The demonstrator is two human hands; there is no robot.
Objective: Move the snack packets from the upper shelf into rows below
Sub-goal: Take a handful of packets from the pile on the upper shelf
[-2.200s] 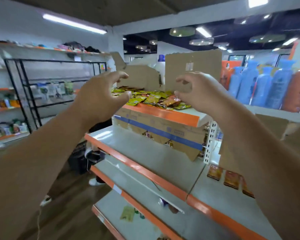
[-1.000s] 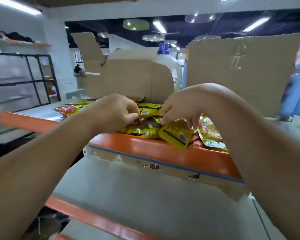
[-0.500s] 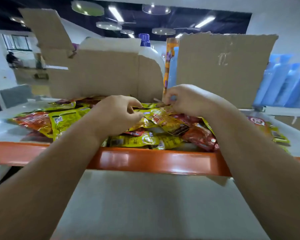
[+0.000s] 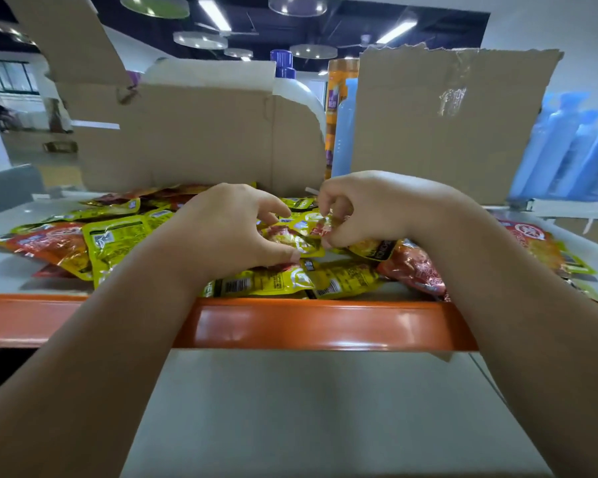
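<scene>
Head view: the snack packets [image 4: 118, 236] lie heaped on the upper shelf [image 4: 325, 324]. The left hand [image 4: 228, 232] curls its fingers around one packet there; the right hand [image 4: 377, 208] pinches another one.

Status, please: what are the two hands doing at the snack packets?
Right hand pinching a yellow packet. Left hand on the pile, hold unclear. Cardboard box behind, not blocking.
</scene>
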